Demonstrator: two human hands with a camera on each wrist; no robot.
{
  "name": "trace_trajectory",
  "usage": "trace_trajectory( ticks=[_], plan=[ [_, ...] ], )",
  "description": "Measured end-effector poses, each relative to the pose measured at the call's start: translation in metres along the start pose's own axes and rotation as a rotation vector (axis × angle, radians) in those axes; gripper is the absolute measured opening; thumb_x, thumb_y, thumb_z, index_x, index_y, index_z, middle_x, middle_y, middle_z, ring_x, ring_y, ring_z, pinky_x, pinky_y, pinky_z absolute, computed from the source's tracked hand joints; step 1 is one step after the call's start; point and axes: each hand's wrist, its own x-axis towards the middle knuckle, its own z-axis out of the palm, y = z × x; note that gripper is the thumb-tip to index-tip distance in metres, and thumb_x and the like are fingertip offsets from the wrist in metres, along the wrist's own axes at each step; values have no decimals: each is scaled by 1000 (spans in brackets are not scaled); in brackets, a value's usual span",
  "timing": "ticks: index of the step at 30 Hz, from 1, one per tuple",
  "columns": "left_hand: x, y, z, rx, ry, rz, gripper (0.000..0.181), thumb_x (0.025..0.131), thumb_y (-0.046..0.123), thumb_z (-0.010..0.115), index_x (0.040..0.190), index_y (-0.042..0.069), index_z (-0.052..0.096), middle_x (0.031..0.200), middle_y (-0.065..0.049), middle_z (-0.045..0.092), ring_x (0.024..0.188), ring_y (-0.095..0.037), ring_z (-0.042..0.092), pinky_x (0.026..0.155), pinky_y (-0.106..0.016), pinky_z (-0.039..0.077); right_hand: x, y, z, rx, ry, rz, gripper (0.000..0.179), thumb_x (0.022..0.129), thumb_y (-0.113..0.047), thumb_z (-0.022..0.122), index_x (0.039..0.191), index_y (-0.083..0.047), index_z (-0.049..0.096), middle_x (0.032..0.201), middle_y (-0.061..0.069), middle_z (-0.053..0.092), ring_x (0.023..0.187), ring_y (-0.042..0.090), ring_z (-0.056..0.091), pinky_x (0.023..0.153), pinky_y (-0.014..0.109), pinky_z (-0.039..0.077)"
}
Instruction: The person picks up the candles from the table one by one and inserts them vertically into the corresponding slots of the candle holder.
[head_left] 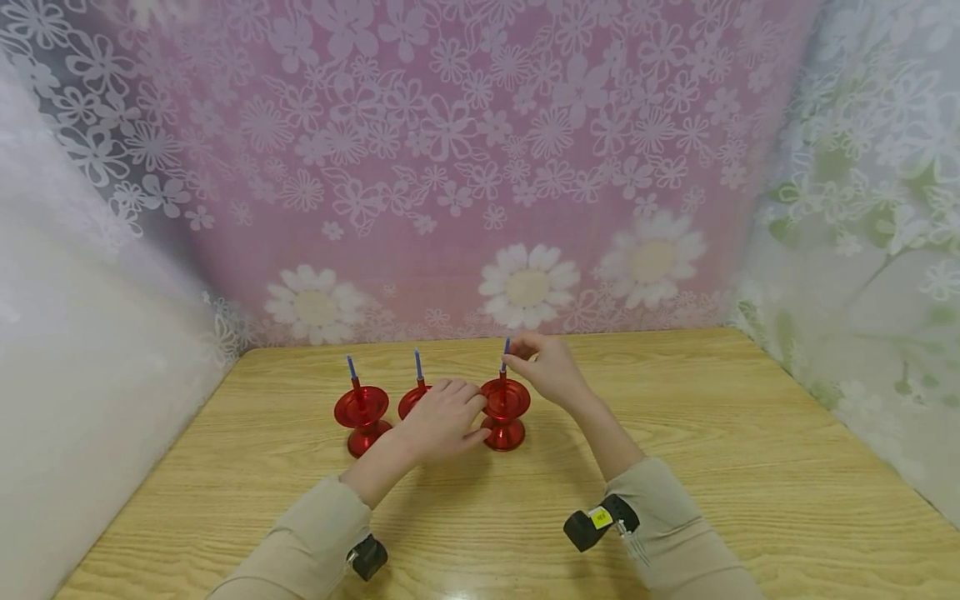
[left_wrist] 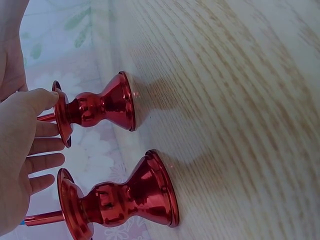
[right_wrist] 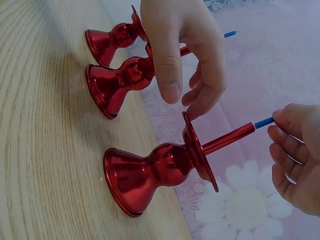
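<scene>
Three red metallic candle holders stand in a row, each with a blue candle upright in its tube. At the right holder (head_left: 506, 400), my right hand (head_left: 553, 368) pinches the slim blue candle (right_wrist: 264, 122) between thumb and fingertips. The candle's lower end sits at the mouth of the tube (right_wrist: 230, 139). My left hand (head_left: 444, 417) reaches in from the left, its fingertips at the rim of that holder's dish (right_wrist: 200, 150), fingers fairly straight and thumb lower. Partly hidden behind the left hand is the middle holder (left_wrist: 110, 202). The left holder (head_left: 362, 408) stands apart from both hands.
The holders stand on a wood-grain table (head_left: 675, 417). A pink flowered cloth (head_left: 450, 167) hangs behind it, with pale cloths at both sides. Each sleeve carries a black wrist camera (head_left: 600, 521).
</scene>
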Motion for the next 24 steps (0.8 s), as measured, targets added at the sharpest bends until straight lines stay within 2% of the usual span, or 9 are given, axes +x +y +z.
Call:
trace_trajectory(
  ticks=[17,24],
  plan=[
    [0,0,4,8,1,-3,32,89,41,58,103,12,61,101,-1,57,101,-20,52,87,-35,39,2,2,2,-9,-14,-20,9,86,-9,64,91,-1,67,80,2,64,78,19,58,70,36,45],
    [0,0,2,8,-1,-7,32,89,41,58,103,12,61,101,0,57,100,-20,52,87,-35,39,3,0,2,-47,-14,-41,5,86,-10,64,87,-5,67,80,1,63,78,18,58,71,36,45]
  ],
)
